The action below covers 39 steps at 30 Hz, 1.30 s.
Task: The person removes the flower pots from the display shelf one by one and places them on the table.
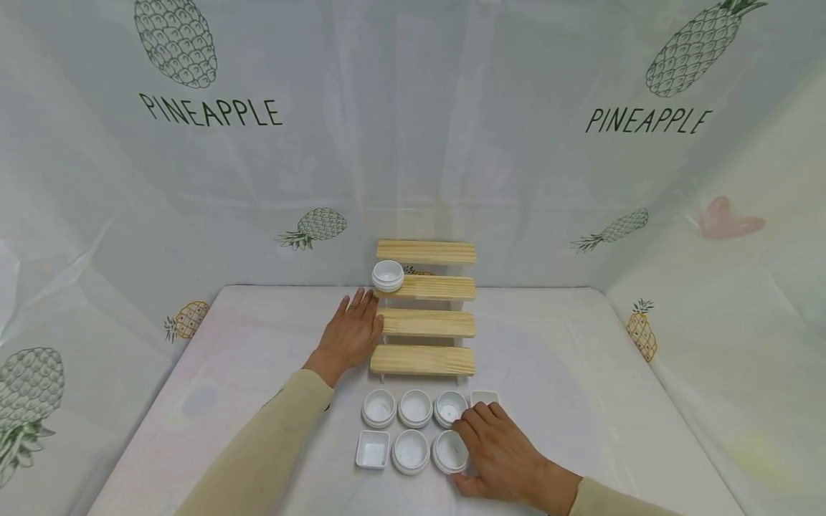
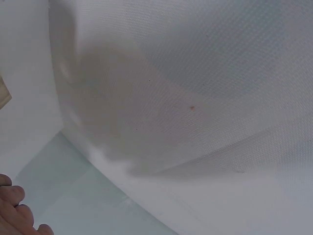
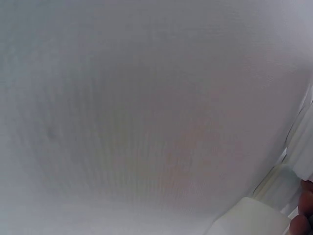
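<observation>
My left hand (image 1: 351, 333) lies with fingers extended along the left side of a stepped wooden rack (image 1: 422, 360). Its fingertips are close to a round white bowl (image 1: 388, 275) on the rack's second slat from the top. My right hand (image 1: 500, 455) grips a round white bowl (image 1: 449, 450) at the right of the near row, thumb at its near side and fingers at its far side. A square white bowl (image 1: 485, 397) is partly hidden behind that hand. In the right wrist view, fingers (image 3: 305, 203) touch white bowls at the lower right corner.
Several round white bowls (image 1: 415, 408) and a square white bowl (image 1: 372, 450) stand in two rows before the rack. A pineapple-print sheet (image 1: 419, 165) hangs behind the white-covered table (image 1: 548, 358).
</observation>
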### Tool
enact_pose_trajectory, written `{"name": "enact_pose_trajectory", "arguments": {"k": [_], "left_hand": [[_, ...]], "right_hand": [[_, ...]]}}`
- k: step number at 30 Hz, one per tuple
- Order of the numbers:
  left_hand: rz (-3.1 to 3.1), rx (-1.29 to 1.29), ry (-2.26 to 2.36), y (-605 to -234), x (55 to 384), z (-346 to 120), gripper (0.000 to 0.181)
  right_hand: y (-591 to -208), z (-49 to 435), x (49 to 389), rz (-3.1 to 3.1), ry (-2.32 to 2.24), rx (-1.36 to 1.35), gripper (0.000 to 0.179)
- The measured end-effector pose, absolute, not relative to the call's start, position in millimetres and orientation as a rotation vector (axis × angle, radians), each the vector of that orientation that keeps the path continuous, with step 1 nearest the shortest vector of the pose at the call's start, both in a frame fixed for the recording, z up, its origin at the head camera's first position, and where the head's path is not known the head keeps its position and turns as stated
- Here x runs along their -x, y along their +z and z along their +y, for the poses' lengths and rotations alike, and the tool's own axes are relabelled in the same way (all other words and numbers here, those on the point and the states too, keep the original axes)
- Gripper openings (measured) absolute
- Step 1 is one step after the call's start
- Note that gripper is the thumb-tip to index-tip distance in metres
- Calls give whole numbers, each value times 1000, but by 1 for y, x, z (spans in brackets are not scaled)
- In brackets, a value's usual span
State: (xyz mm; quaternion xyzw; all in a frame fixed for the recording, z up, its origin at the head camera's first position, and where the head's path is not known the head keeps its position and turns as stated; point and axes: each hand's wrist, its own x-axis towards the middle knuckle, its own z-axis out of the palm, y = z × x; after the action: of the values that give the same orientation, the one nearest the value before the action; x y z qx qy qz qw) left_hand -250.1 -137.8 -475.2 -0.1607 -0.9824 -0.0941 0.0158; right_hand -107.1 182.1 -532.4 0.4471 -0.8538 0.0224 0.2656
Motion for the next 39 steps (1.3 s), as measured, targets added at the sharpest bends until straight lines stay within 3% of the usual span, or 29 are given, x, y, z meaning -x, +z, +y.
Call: {"name": "enact_pose_trajectory", "arguments": {"k": [17, 24, 39], "left_hand": [[-3027, 509, -307, -478, 251, -138, 65], [-3006, 511, -313, -478, 249, -138, 65], [-3017, 511, -277, -479, 251, -139, 65]], "right_hand": [[-518, 180, 116, -2287, 120, -1211, 63], [-493, 172, 144, -2277, 118, -1149, 67], [-438, 130, 218, -2290, 59, -959, 58]]}}
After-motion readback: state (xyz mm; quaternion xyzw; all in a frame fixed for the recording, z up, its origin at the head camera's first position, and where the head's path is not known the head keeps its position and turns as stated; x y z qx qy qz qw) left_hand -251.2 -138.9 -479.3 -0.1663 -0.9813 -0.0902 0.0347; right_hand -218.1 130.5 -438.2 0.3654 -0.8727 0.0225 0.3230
